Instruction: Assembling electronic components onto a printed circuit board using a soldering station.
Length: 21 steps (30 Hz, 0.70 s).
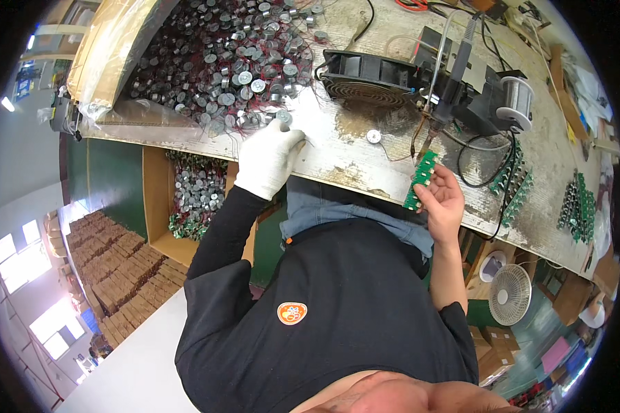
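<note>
My left hand (pixel 269 160), in a white glove, is at the near edge of a big heap of small round metal parts (pixel 244 78) with thin red wires. Its thumb and fingers close at one small round metal part (pixel 283 118); the fingers partly hide the grip. Bare, my right hand (pixel 445 201) pinches a strip of green circuit boards (pixel 421 180) between thumb and fingers. The strip stands tilted just below the tip of a soldering iron (pixel 413 148) on a stand. Another round metal part (pixel 373 136) with a thin wire lies on the worktable (pixel 337 162) between my hands.
A black fan (pixel 368 76) and a solder spool (pixel 515 103) stand behind the iron. More green board strips (pixel 513 182) lie to the right, with others (pixel 577 206) farther along. Below the table at left, a cardboard box (pixel 157 199) holds similar parts. Cables cross the right side.
</note>
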Each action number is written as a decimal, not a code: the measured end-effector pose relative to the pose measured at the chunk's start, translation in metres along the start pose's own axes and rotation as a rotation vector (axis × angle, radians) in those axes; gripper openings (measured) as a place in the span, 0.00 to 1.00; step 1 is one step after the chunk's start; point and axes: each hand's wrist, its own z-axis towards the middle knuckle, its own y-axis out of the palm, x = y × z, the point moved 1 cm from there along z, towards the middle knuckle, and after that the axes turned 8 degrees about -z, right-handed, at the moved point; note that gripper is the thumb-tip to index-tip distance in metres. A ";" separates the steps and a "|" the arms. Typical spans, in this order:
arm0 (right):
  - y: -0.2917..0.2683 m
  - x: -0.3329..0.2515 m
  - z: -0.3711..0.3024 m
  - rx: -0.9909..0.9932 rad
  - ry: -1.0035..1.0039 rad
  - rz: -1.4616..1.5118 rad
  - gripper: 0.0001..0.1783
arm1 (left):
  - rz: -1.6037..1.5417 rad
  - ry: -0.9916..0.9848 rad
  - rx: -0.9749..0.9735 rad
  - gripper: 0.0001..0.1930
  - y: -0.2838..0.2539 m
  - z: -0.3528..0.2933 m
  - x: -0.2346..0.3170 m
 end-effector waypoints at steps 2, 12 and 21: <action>-0.001 0.000 0.000 0.000 0.001 0.003 0.24 | -0.071 -0.022 0.041 0.06 0.004 -0.002 0.006; 0.002 -0.005 0.002 -0.012 0.051 -0.025 0.26 | -0.895 -0.255 0.153 0.09 0.047 -0.013 0.053; 0.007 -0.001 0.001 0.046 0.022 -0.027 0.24 | -0.830 -0.139 0.004 0.10 0.057 -0.005 0.072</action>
